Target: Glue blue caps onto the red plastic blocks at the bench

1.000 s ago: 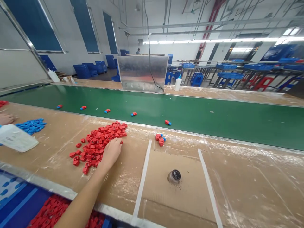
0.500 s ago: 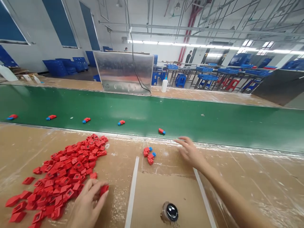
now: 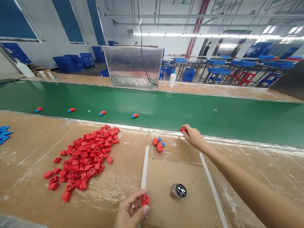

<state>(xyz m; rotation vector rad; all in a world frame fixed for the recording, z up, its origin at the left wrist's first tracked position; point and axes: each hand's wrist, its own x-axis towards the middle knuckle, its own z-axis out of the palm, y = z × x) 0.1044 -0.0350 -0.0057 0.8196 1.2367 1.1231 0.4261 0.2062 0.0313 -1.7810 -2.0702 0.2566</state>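
Observation:
My left hand (image 3: 133, 209), with a ring on one finger, pinches a small hollow red plastic block (image 3: 145, 199) at the left white tape strip. At the near edge of the green belt, my right hand (image 3: 193, 136) is closed on a red-and-blue plastic piece (image 3: 183, 130), largely covered by the fingers. Two more joined pieces (image 3: 160, 147) lie on the table between the hands. A heap of loose red blocks (image 3: 87, 152) spreads to the left. Right of my left hand, a round black-topped object (image 3: 181, 191) stands on the cardboard (image 3: 163, 177).
Several red-and-blue pieces (image 3: 103, 113) lie spaced along the green belt (image 3: 161, 104). Blue parts (image 3: 4, 134) lie at the far left. Beyond the belt stand a metal panel (image 3: 133, 68) and a white bottle (image 3: 172, 79). A person (image 3: 207, 50) stands in the background.
My left hand has carried a red block rightward, away from the heap. My right hand has closed on the red-and-blue piece by the belt's near edge. The camera view has shifted.

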